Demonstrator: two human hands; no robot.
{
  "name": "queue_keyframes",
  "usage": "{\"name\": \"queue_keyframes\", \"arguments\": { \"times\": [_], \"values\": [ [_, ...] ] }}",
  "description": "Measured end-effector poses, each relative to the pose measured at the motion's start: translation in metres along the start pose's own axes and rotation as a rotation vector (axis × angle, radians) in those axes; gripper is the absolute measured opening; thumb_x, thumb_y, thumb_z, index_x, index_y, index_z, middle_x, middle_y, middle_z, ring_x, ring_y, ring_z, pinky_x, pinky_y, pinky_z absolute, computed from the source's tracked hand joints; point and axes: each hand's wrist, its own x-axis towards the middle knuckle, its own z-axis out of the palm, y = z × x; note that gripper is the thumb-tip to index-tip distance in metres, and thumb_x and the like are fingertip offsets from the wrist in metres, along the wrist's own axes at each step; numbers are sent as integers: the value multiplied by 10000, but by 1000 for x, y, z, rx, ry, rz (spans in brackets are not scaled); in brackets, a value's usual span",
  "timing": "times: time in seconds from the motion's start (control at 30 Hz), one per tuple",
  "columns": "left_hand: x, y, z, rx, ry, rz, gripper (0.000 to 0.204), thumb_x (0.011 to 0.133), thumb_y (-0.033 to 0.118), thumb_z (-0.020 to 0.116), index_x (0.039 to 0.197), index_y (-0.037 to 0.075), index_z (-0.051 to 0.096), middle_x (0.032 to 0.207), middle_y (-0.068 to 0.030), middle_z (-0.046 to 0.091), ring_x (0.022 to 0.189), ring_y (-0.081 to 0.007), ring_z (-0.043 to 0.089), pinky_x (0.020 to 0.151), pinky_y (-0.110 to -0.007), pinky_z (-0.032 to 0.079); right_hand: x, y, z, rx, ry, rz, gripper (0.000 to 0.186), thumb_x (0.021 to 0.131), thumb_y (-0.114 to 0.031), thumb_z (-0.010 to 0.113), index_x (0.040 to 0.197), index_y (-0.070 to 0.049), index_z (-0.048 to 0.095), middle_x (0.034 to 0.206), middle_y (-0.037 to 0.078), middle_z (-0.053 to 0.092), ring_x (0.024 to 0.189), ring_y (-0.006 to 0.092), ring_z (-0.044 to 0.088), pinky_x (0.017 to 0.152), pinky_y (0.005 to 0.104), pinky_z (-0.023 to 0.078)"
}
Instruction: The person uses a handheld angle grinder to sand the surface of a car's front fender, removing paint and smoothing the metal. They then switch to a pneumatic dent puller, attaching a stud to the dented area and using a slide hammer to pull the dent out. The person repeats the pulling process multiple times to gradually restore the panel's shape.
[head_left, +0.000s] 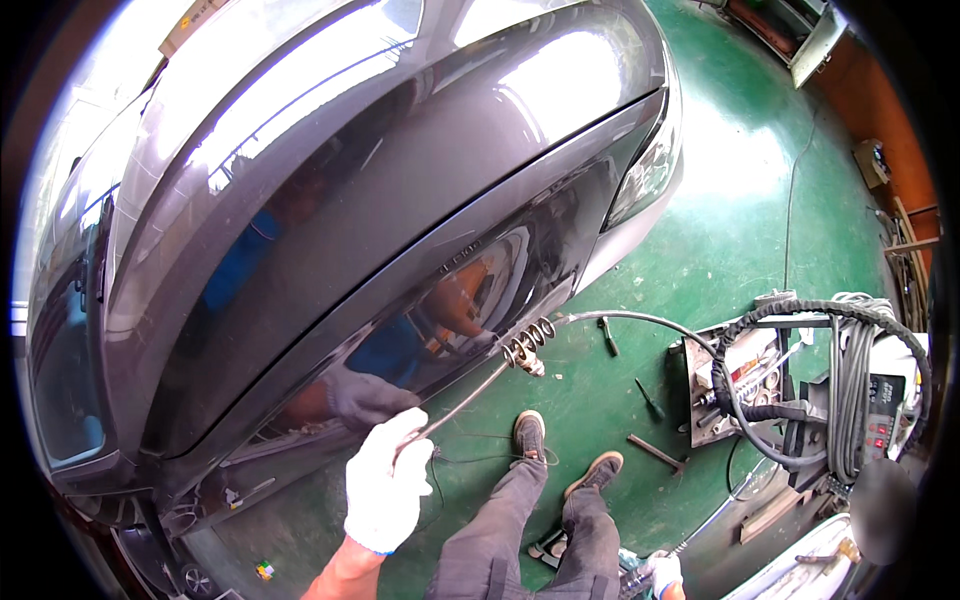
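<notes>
A white-gloved hand, my left hand (386, 488), is closed around a thin metal rod (465, 400) beside the dark car's front fender (400, 330). Farther along, the rod meets a dark coil spring (528, 342) with a brass-coloured piece (532, 366) under it, close to the fender's lower edge. A thick black cable (640, 317) runs from there to the right. My right hand (666, 574), also gloved, is partly cut off at the lower edge. It grips a handheld tool (636, 578), whose exact kind I cannot make out; a ribbed line (715, 515) leads away from it.
On the right stands a machine (882, 410) with coiled grey cable (852, 390) and a tool tray (735, 385). A hammer (655, 453) and screwdrivers (650, 400) lie on the green floor (600, 400). My shoes (530, 436) stand between car and tools.
</notes>
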Motion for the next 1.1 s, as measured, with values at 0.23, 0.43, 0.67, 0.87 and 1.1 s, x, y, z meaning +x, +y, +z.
{"name": "queue_keyframes", "arguments": {
  "times": [0.23, 0.43, 0.67, 0.87, 1.1],
  "values": [
    [-14, -15, 16, -1027, 185, -93, 276, 931, 14, 626, 1196, -22, 556, 1111, -164, 638, 868, -233, 638, 796, -363, 534, 13, 1, 5, -60, 8, 43, 125, 617, 70, 695, 643, -31, 624, 595, 100, 619, 503, 239, 595, 483, 389, 502],
    [-15, -16, 32, -1138, 301, -19, 223, 1005, 102, 573, 1177, -40, 563, 1123, -181, 631, 948, -209, 582, 813, -292, 515, 45, 70, -33, -246, -73, 151, 98, 644, -16, 752, 714, -9, 684, 687, 136, 690, 626, 284, 685, 596, 437, 557],
    [-15, -1, 35, -525, 616, 101, 258, 1022, 165, 542, 1240, 44, 474, 1011, -173, 653, 761, -239, 671, 625, -329, 565, -92, -99, 13, -800, -248, -19, 788, 901, -87, 540, 1568, 39, 140, 1245, 223, 590, 933, 263, 616, 784, 367, 546],
    [-3, 0, 30, -599, 503, 28, 156, 1011, 120, 564, 1142, 38, 567, 800, -87, 638, 601, -154, 595, 493, -256, 483, -18, -8, -26, -1327, -169, -342, 697, 902, -338, 558, 1477, 19, 393, 1288, 325, 588, 1200, 420, 594, 978, 454, 503],
    [9, 1, 46, -197, 775, 152, 304, 968, 81, 600, 1260, -2, 587, 887, -98, 663, 602, -89, 575, 476, -203, 458, 7, -39, -34, -1083, -68, 43, 294, 694, -259, 743, 855, -13, 734, 860, 210, 724, 914, 348, 717, 819, 395, 565]
  ]
}}
